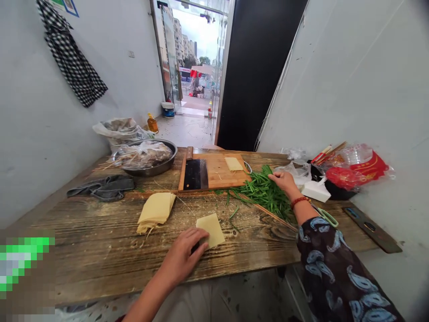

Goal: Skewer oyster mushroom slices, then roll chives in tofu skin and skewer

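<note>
My left hand [187, 248] rests at the left edge of a square pale-yellow tofu skin sheet [216, 231] lying flat on the table. Its thumb and fingers are apart. Over a heap of cut green chives [264, 190], my right hand [283, 182] is closed, fingertips pinched at the pile's upper right side. A thick stack of tofu skin sheets [156, 209] sits left of the single sheet. Behind them, a wooden cutting board [219, 175] carries a cleaver [196, 173] and a small tofu skin piece [233, 163].
Thin skewers [268, 211] lie along the chives' front. A steel basin [152, 170] of bagged skewered food and a grey cloth [103, 188] are at left. To the right are green-handled scissors [327, 218], a white box [315, 191], plastic bags, and a dark flat board [372, 229].
</note>
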The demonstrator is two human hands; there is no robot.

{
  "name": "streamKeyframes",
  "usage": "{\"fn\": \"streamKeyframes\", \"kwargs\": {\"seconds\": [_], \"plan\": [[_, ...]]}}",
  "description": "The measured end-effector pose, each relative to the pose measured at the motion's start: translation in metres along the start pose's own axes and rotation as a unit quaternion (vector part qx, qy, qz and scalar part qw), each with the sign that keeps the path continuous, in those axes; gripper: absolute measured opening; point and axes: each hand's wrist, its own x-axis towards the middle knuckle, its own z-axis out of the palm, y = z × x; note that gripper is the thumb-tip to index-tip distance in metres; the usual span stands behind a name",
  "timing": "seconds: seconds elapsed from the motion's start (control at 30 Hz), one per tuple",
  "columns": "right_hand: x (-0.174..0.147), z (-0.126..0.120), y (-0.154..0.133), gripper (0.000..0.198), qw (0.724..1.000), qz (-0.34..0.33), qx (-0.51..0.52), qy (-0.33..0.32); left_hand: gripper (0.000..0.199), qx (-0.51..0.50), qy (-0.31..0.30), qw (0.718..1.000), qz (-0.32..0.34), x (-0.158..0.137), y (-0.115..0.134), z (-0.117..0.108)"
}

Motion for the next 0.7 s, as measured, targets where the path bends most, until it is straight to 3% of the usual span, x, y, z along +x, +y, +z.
{"fn": "streamKeyframes", "kwargs": {"seconds": [0.27, 0.53, 0.7], "plan": [[0.009, -0.006, -0.011, 0.030, 0.999, 0.000, -0.004, 0.034, 0.023, -0.007, -0.009, 1.000, 0.002, -0.001, -0.001, 0.001], [0.000, 0.019, -0.047, 0.029, 0.998, 0.030, -0.045, -0.019, 0.021, -0.009, -0.014, 1.000, -0.009, -0.002, 0.004, -0.001], [-0.008, 0.027, -0.063, 0.032, 0.998, 0.042, -0.045, 0.001, 0.020, -0.011, -0.010, 1.000, -0.014, -0.002, 0.006, -0.003]]}}
